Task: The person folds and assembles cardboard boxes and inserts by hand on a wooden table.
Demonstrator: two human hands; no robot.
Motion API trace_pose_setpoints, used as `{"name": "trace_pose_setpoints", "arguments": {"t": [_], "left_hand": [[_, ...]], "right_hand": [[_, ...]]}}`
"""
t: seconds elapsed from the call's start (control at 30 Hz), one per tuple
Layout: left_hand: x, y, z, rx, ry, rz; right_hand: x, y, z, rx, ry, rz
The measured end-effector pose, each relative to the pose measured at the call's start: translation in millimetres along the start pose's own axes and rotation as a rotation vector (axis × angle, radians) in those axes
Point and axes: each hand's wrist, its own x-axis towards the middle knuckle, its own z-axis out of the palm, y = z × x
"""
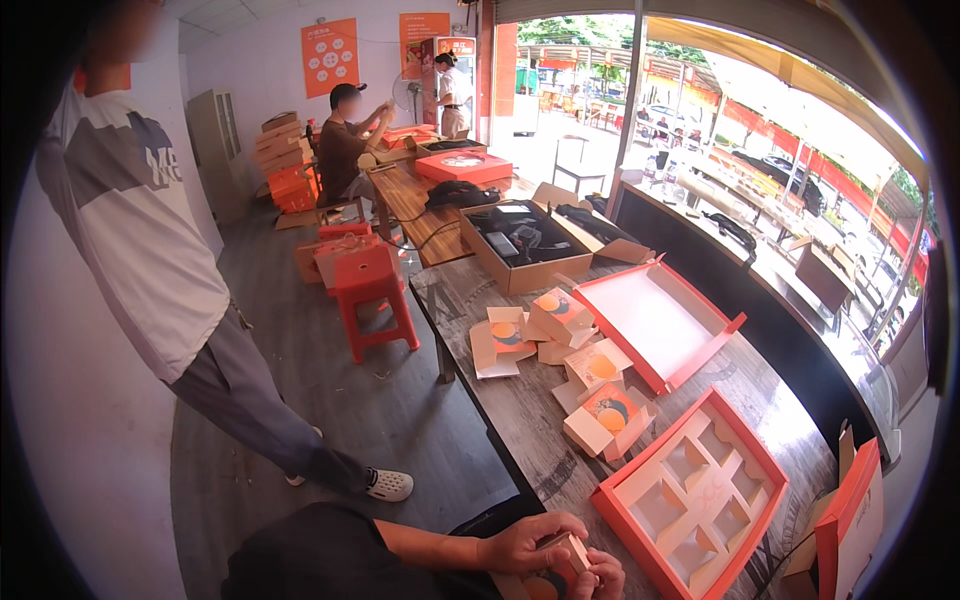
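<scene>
At the lower edge, my left hand (522,543) and my right hand (603,577) both grip a small cardboard gift box (546,586) with an orange print. My left fingers curl over its top edge, and my right fingers press its other side. Part of the box is cut off by the frame. Just right of my hands lies a red-rimmed box tray (700,440) whose insert has several unfilled compartments. Beyond it, several small printed boxes (610,412) sit with flaps up. A large red-edged lid (660,322), pale inside, lies behind them.
A cardboard carton (530,275) of black devices stands farther along the table. Another red box (850,520) leans at the right edge. A red stool (368,285) is left of the table. One person (150,220) stands at left; another (345,150) sits at the far table.
</scene>
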Motion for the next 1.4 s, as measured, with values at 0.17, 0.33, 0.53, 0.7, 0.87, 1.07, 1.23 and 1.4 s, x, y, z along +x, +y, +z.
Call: {"name": "trace_pose_setpoints", "arguments": {"t": [0.17, 0.33, 0.53, 0.7, 0.87, 1.07, 1.23, 1.4], "left_hand": [[-2.9, -7.8, 2.4, -0.119, 0.035, -0.085], [-1.0, -11.6, 2.3, -0.142, 0.029, -0.062], [-0.9, -6.1, 3.7, -0.167, 0.002, -0.113], [-0.7, -5.2, 5.4, -0.174, -0.002, -0.097], [-1.4, -5.8, 8.1, -0.293, 0.063, -0.137], [2.5, 8.2, 11.3, -0.291, 0.039, -0.113], [4.3, 2.0, 4.9, -0.258, -0.084, -0.092], [15.2, 24.3, -1.1, 0.022, -0.140, 0.101]], "right_hand": [[2.5, -12.9, 7.8, -0.090, 0.006, -0.027], [2.2, -15.6, 8.4, -0.143, 0.008, -0.097], [1.7, -16.4, 7.6, -0.165, 0.015, -0.151], [-3.1, -8.1, 1.9, -0.187, 0.005, -0.152], [1.8, -15.7, 7.9, -0.319, -0.061, -0.286], [-2.7, -5.3, -0.1, -0.264, 0.015, -0.172], [-2.1, -11.4, -3.4, -0.060, 0.064, 0.056], [7.9, -14.8, -23.7, 0.103, 0.088, 0.298]]}}
